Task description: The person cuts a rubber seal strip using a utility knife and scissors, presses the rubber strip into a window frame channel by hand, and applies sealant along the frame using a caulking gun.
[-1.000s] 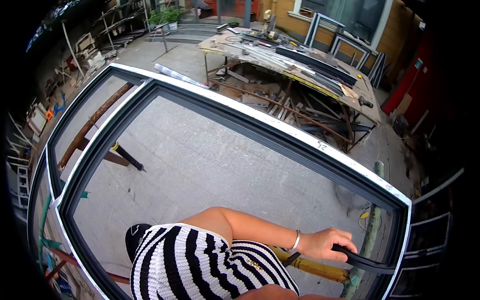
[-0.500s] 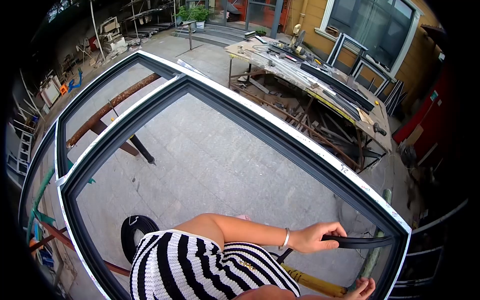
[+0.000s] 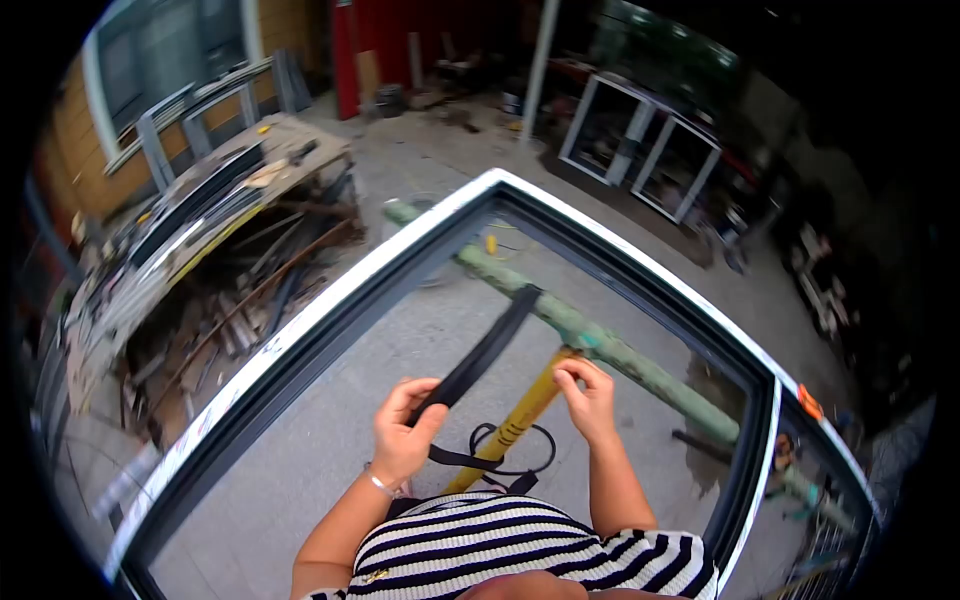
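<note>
My left hand (image 3: 405, 428), with a silver bracelet on its wrist, is closed around a black rubber strip (image 3: 482, 350). One end of the strip points up and away over a green pole (image 3: 610, 355); the rest hangs below the hand and loops near my body. My right hand (image 3: 588, 395) has its thumb and fingers pinched together above a yellow pole (image 3: 520, 418); whatever it may hold is too small to tell. Around both hands lies a large window frame (image 3: 635, 260) with a white outer edge and black inner grooves.
A cluttered workbench (image 3: 315, 150) with metal profiles stands at the left, scraps beneath it. White-edged frames (image 3: 590, 125) stand at the back right. An orange object (image 3: 810, 402) is at the frame's right edge. The green and yellow poles meet beneath the frame.
The view has swung right, moving the workbench leftward. My left hand still holds the strip, whose end now shows away from the frame's corner. My right hand has come fully into view, fingers pinched.
</note>
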Action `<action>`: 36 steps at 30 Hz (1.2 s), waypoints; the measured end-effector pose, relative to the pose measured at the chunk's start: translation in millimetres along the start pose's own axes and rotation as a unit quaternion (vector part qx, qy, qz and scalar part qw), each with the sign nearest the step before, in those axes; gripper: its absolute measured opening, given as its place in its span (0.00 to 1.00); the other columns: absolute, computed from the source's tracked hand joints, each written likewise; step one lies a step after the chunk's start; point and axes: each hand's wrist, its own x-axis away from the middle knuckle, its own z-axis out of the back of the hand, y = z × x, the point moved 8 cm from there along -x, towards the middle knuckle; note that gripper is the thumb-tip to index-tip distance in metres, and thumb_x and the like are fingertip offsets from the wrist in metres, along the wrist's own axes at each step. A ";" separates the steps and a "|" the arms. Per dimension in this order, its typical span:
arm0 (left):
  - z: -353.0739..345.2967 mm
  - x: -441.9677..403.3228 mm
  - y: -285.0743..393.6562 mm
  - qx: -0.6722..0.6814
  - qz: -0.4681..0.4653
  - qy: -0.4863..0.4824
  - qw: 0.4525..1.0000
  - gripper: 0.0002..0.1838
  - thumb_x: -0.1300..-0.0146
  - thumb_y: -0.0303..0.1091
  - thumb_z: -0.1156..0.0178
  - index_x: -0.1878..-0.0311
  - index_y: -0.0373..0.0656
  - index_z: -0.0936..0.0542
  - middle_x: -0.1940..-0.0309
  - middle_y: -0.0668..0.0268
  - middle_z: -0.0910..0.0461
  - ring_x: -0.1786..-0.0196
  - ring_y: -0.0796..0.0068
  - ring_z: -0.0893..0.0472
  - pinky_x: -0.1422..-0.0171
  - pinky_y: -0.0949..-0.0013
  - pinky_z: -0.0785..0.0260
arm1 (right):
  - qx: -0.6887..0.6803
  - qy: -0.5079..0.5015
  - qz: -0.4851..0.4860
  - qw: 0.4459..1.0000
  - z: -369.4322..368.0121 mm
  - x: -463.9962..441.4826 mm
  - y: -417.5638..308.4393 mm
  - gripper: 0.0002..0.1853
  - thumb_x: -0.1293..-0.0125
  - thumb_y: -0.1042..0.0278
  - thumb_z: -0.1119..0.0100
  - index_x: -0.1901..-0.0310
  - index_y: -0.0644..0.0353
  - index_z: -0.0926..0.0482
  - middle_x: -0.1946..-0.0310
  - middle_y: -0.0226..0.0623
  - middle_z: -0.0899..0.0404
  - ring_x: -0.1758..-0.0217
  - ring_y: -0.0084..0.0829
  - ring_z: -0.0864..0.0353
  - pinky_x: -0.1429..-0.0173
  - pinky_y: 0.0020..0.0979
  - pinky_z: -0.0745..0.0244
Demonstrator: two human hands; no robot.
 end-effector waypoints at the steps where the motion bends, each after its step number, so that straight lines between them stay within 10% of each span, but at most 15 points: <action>1: -4.2 -8.4 -13.0 0.014 0.019 -0.028 0.999 0.14 0.33 0.26 0.39 0.46 0.35 0.26 0.58 0.68 0.23 0.56 0.81 0.22 0.52 0.78 0.30 | -0.034 0.008 -0.052 0.998 3.0 9.2 20.8 0.05 0.35 0.73 0.39 0.62 0.66 0.20 0.71 0.32 0.19 0.70 0.21 0.24 0.62 0.25 0.28; 11: -108.4 -27.0 -47.2 0.057 0.019 -0.195 0.979 0.16 0.29 0.36 0.42 0.45 0.37 0.31 0.68 0.71 0.29 0.79 0.87 0.34 0.77 0.82 0.42 | 0.013 0.121 -0.214 0.969 91.8 122.1 43.7 0.07 0.29 0.69 0.46 0.60 0.63 0.26 0.74 0.34 0.21 0.70 0.25 0.21 0.63 0.30 0.25; 19: -175.9 -2.8 -60.8 0.105 0.086 -0.440 0.888 0.26 0.32 0.41 0.38 0.39 0.32 0.31 0.62 0.69 0.27 0.76 0.86 0.32 0.74 0.81 0.42 | 0.088 0.296 -0.345 0.886 71.9 279.5 46.1 0.09 0.30 0.66 0.45 0.60 0.64 0.24 0.74 0.37 0.18 0.69 0.27 0.18 0.64 0.31 0.25; 26: -217.2 118.2 -53.8 0.094 0.060 -0.753 0.648 0.18 0.38 0.31 0.34 0.48 0.31 0.22 0.67 0.73 0.31 0.69 0.85 0.33 0.68 0.80 0.41 | 0.160 0.467 -0.528 0.691 -60.3 523.8 11.0 0.11 0.36 0.61 0.43 0.61 0.60 0.20 0.69 0.45 0.16 0.64 0.45 0.16 0.58 0.42 0.23; 36: -200.4 299.2 9.8 0.193 0.085 -0.910 0.356 0.16 0.35 0.33 0.37 0.50 0.36 0.28 0.62 0.72 0.30 0.66 0.84 0.33 0.63 0.79 0.40 | 0.139 0.659 -0.639 0.371 -231.9 709.8 -107.5 0.11 0.38 0.61 0.43 0.61 0.58 0.19 0.63 0.45 0.16 0.57 0.48 0.17 0.53 0.44 0.23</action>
